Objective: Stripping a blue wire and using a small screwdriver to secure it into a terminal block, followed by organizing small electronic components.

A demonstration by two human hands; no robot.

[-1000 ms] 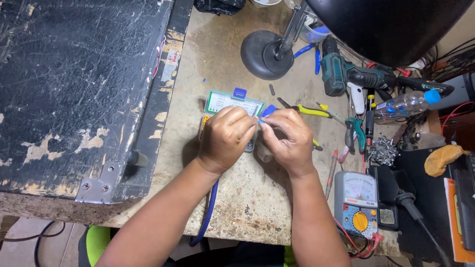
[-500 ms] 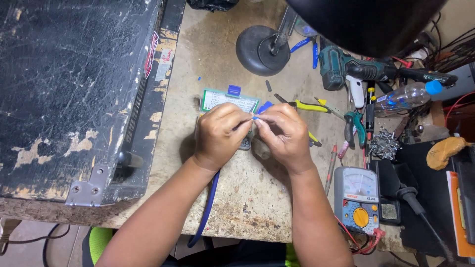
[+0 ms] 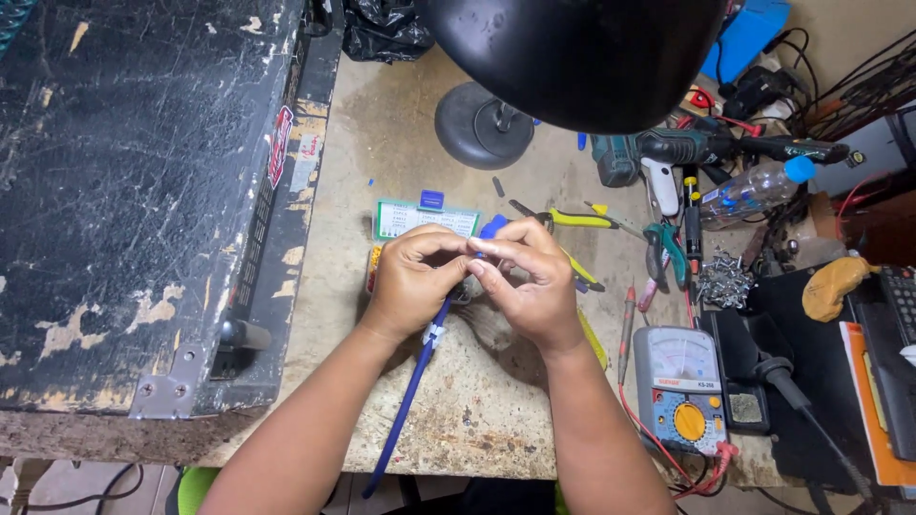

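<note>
My left hand (image 3: 412, 278) and my right hand (image 3: 530, 278) meet over the middle of the worn workbench (image 3: 401, 143), fingertips pinched together on a small blue part (image 3: 492, 227) at the end of a blue cable (image 3: 408, 396) that runs down off the front edge. What lies between the fingers is mostly hidden. Just behind my hands sits a small green and white parts box (image 3: 424, 217).
A big black scuffed case (image 3: 134, 191) fills the left. A black desk lamp (image 3: 572, 57) overhangs, its round base (image 3: 484, 124) behind. To the right lie yellow-handled pliers (image 3: 580, 219), a cordless drill (image 3: 668, 148), a plastic bottle (image 3: 754, 191), a multimeter (image 3: 683, 386), a soldering iron (image 3: 801, 401).
My hands stay joined on the blue cable end with small finger shifts. The view has tilted so the bench items sit slightly lower in frame.
</note>
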